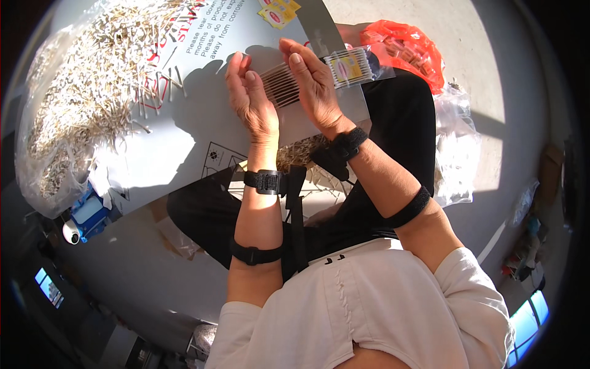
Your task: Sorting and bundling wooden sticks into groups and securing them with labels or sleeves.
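Note:
A row of cotton swabs point(280, 90) lies side by side on the grey-white board, in the shadow of my hands. My left hand point(253, 101) stands on edge at the row's left end, fingers stretched and slightly cupped. Across the middle of the row is my right hand point(316, 92), its fingers straight and its palm turned towards the left one. Just right of it, more of the row shows in a clear plastic bag point(380, 66) with a yellow card point(346, 67). My right palm's contact with the swabs is hidden.
A large heap of loose swabs point(92, 80) spills from a clear bag at the left of the printed board point(153, 172). Yellow cards point(278, 12) lie at the far edge. A red plastic bag point(402, 52) and a clear bag point(455, 147) are on the right.

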Tool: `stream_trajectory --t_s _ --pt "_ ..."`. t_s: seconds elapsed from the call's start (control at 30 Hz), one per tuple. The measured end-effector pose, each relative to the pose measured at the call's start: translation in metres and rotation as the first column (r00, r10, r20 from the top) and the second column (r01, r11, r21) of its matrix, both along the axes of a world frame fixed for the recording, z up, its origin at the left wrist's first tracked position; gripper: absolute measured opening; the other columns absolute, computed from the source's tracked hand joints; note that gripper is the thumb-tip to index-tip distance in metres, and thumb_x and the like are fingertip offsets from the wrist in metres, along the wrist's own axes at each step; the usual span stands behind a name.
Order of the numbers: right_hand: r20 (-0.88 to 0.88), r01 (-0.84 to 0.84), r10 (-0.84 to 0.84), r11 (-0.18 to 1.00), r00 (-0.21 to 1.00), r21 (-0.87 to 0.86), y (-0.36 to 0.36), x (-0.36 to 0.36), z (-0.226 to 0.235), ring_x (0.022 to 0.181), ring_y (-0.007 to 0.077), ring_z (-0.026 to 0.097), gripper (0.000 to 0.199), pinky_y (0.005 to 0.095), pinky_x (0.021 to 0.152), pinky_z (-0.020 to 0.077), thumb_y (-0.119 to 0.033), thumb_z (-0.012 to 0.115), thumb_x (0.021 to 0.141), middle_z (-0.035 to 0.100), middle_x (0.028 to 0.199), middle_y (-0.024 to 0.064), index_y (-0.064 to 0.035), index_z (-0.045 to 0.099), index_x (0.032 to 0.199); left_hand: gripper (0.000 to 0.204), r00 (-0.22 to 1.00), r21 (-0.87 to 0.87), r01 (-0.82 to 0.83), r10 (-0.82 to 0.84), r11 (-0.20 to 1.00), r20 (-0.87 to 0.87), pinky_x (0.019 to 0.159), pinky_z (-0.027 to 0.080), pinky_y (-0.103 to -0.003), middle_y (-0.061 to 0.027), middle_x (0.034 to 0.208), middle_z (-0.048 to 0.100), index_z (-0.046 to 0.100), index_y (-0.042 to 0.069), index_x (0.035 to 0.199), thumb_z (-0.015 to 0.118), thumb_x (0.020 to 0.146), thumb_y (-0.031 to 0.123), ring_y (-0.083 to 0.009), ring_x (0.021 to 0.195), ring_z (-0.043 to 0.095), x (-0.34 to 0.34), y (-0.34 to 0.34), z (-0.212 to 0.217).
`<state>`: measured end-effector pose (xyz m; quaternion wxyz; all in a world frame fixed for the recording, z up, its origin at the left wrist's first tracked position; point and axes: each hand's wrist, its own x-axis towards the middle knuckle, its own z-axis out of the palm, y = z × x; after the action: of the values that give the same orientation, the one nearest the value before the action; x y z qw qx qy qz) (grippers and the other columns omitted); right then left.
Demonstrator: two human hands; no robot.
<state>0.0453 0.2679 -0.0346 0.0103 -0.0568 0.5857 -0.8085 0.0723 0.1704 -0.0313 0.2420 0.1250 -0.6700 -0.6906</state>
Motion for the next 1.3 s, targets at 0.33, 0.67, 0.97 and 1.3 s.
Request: stream_trajectory --t_s 0.33,0.67,0.97,1.3 --pt "0.088 -0.108 0.103 0.993 0.991 0.056 0.031 -0.009 0.008 0.122 0.0167 0.054 0.036 0.0285 0.107 0.042 -0.019 0.047 0.104 0.059 0.129 0.01 0.0025 0.054 0.132 0.069 0.974 -0.793 0.227 -0.138 0.565 0.181 0.113 0.031 -0.045 -0.017 0.148 0.041 0.041 0.001 0.142 0.072 0.086 0.027 -0.0316 0.136 0.04 0.018 -0.023 0.013" --pt "0.019 -0.286 0.29 0.927 0.957 0.241 0.033 -0.014 0.013 0.122 0.0151 0.055 0.036 0.0276 0.106 0.0419 -0.017 0.048 0.104 0.059 0.132 0.0084 0.0012 0.053 0.135 0.078 0.915 -0.898 0.398 -0.005 0.185 0.405 0.117 0.017 -0.055 -0.0172 0.157 0.028 0.031 0.004 0.15 0.064 0.089 0.04 -0.0316 0.146 0.025 0.038 -0.011 0.002" --pt "0.007 -0.036 0.036 0.994 0.999 0.099 0.01 0.009 0.001 0.13 0.0163 0.047 0.038 0.0288 0.109 0.0369 -0.021 0.046 0.105 0.052 0.14 0.0081 0.0007 0.052 0.135 0.079 0.91 -0.89 0.41 -0.017 0.199 0.415 0.118 0.015 -0.055 -0.0189 0.156 0.029 0.029 0.004 0.151 0.058 0.091 0.046 -0.0315 0.147 0.024 0.038 -0.009 0.004" --pt "-0.069 -0.075 0.09 0.977 0.994 0.199 0.048 -0.011 0.01 0.124 0.0139 0.05 0.032 0.0265 0.108 0.0379 -0.01 0.048 0.103 0.056 0.135 0.0078 0.0018 0.055 0.132 0.078 0.91 -0.89 0.413 -0.047 0.193 0.413 0.118 0.016 -0.055 -0.0199 0.157 0.027 0.028 0.002 0.151 0.059 0.092 0.043 -0.032 0.147 0.023 0.039 -0.01 0.005"
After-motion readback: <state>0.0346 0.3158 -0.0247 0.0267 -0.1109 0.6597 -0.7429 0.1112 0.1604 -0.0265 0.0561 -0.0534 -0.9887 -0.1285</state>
